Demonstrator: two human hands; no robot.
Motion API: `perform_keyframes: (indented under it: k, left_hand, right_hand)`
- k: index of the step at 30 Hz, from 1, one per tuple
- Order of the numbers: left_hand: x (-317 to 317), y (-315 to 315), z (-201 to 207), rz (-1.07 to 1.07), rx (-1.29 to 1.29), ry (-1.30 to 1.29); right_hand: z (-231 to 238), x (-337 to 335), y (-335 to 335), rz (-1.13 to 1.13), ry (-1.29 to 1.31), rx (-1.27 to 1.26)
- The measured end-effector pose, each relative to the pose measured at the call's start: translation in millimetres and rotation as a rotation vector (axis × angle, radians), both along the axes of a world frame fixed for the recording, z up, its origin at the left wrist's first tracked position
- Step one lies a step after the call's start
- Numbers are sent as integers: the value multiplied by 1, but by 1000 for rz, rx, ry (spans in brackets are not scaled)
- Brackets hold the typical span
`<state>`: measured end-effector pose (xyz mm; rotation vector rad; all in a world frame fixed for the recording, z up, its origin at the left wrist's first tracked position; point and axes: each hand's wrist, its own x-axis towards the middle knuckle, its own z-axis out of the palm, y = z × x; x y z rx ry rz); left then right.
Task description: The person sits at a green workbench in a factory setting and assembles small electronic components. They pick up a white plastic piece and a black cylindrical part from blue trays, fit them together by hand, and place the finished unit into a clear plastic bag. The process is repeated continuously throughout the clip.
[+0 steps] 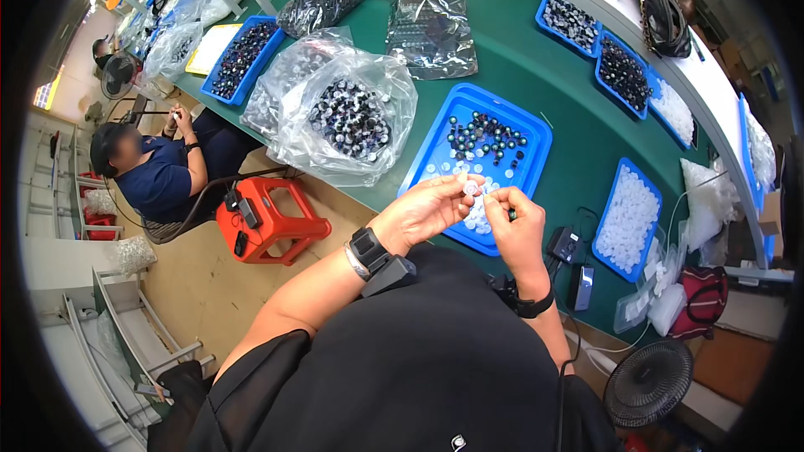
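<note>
Above the near part of a blue tray [536,151], my two hands meet. In the fingertips of my left hand [427,211] is a small round whitish plastic piece [471,188]. My right hand [519,230] is closed, with thumb and forefinger pinched beside that piece; what they pinch is too small to make out. A small dark bead-like part [512,213] shows against the right hand's fingers. Dark shiny round parts [486,136] lie in the tray's far half. Whitish translucent round pieces [477,222] lie in its near half, partly hidden by my hands.
Left of the tray sits an open clear bag [352,121] of dark and clear parts. A flat dark plastic packet [431,38] lies beyond. A blue tray of white pieces [626,216] stands at right, near a black box-shaped device [564,244]. A co-worker [159,163] sits at left by a red stool [272,218].
</note>
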<state>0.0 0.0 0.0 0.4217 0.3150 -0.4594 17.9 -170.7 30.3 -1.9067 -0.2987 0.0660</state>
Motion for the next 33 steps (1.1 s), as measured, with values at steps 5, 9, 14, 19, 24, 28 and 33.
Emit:
perform_keyframes:
  k: [5,9,14,19,24,28,33]
  left_hand:
    - [-1,-4,0,-10,-10,33]
    - [4,-6,0,-28,-1,38]
    - [10,-4,-8,-65,19,23]
    - [13,-5,-7,-79,29,72]
    - [16,-5,-11,-81,23,74]
    - [17,-4,-12,-80,20,84]
    - [19,-2,-16,-58,-14,122]
  right_hand:
    - [-1,-2,-3,-7,50,-18]
    - [-2,1,-3,-6,62,-26]
    - [-9,5,1,-18,22,-18]
    - [-10,8,-2,-15,80,-43]
    - [-9,10,-2,-29,93,-44]
    - [-10,12,1,-31,57,-19]
    - [-12,17,4,-56,44,-64]
